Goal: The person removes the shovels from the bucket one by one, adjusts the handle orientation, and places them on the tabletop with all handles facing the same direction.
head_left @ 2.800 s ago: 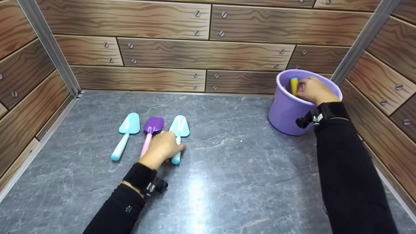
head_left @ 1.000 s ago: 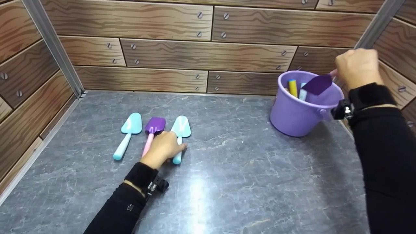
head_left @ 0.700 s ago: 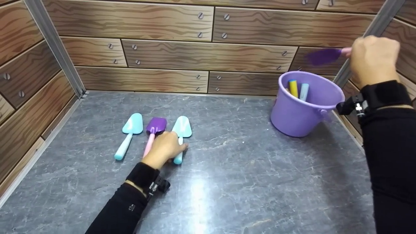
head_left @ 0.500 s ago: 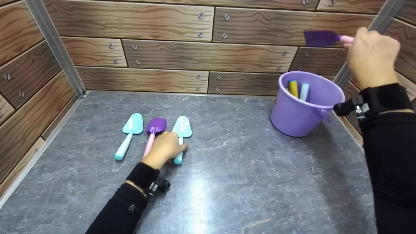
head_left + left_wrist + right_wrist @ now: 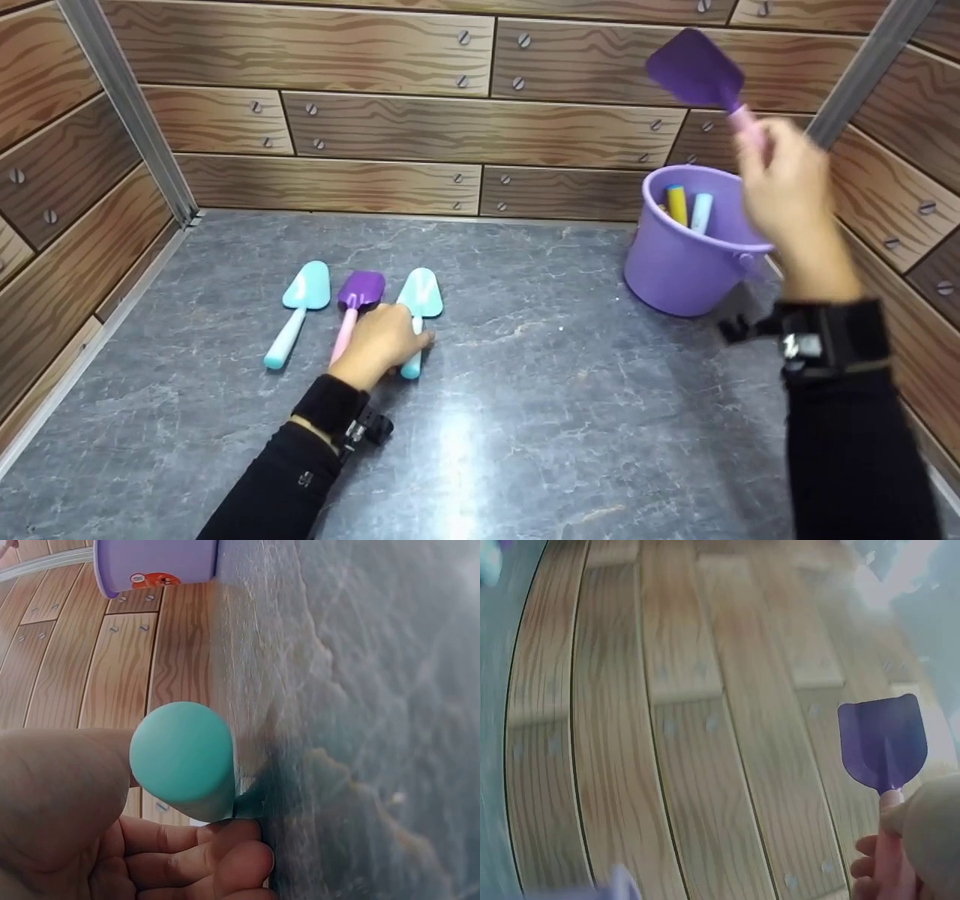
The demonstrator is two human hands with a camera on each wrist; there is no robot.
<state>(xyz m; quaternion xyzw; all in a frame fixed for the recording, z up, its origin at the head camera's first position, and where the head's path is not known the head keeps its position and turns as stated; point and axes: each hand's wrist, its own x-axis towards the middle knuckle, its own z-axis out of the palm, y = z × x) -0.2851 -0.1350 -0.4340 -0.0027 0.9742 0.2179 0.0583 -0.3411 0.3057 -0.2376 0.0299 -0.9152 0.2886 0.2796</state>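
Note:
My right hand (image 5: 787, 176) grips the pink handle of a purple toy shovel (image 5: 694, 69), raised above and in front of the bucket; the same shovel (image 5: 885, 739) shows blade-up in the right wrist view. On the tabletop, my left hand (image 5: 384, 334) holds the handle of a light-blue toy trowel (image 5: 421, 291), thumb on one side and fingers on the other. The trowel's teal handle end (image 5: 182, 754) faces the left wrist camera. Left of that hand lie a second purple shovel (image 5: 362, 289) with a pink handle and another light-blue trowel (image 5: 307, 286).
A purple bucket (image 5: 671, 274) stands at the back right, near the wood-patterned walls. Inside it, a yellow handle (image 5: 676, 204) with a blue end and a light-blue handle (image 5: 701, 213) stick up. Grey marbled tabletop (image 5: 540, 420) spreads between the bucket and the trowels.
My right hand came out of the bucket with the purple shovel, rose to the right, then swung back left, turning the blade upward. The left hand stayed on its trowel.

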